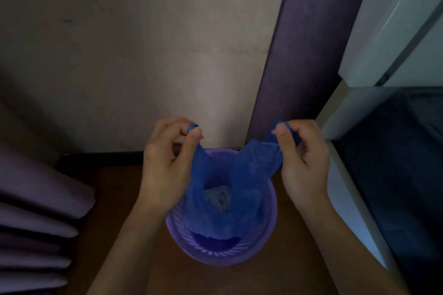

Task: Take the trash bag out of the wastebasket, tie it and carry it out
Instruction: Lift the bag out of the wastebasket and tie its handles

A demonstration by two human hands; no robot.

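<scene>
- The left hand [165,163] and right hand [304,163] were raised above a purple slotted wastebasket [268,230] on the brown floor [115,211].
- Each hand's fingers [195,135] pinched one handle of the blue trash bag [239,175].
- The bag hung partly inside the basket, with crumpled grey trash [218,196] in it.
- Purple curtain folds [31,223] lay to the left.

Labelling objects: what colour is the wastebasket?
Light purple wastebasket with slotted walls, holding a blue trash bag; head view.
</scene>
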